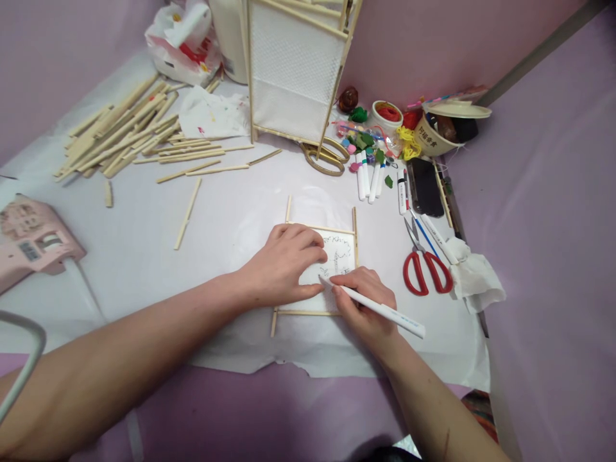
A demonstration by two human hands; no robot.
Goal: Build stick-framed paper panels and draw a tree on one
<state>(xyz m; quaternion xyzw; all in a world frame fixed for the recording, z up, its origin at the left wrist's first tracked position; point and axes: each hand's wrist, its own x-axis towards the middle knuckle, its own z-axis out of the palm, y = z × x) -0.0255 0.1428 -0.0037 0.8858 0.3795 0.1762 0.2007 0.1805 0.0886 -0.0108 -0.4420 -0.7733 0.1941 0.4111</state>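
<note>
In the head view a small white panel (315,298) framed with thin wooden sticks lies flat on the white sheet. Dark line drawings cover part of its upper right. My left hand (293,263) rests on the panel's left side, palm down, fingers apart and slightly bent, holding nothing. A slim white marker pen (385,310) is pinched in my right hand (368,295), and its tip meets the panel surface beside the drawn marks. My right hand hides the panel's lower right corner.
Wooden sticks (129,135) are heaped at the back left, near a pink glue gun (38,240). A standing stick frame with white panels (293,70) is behind. Red-handled scissors (426,266), a phone (426,186), markers (368,176) and a paper bowl (436,135) lie to the right.
</note>
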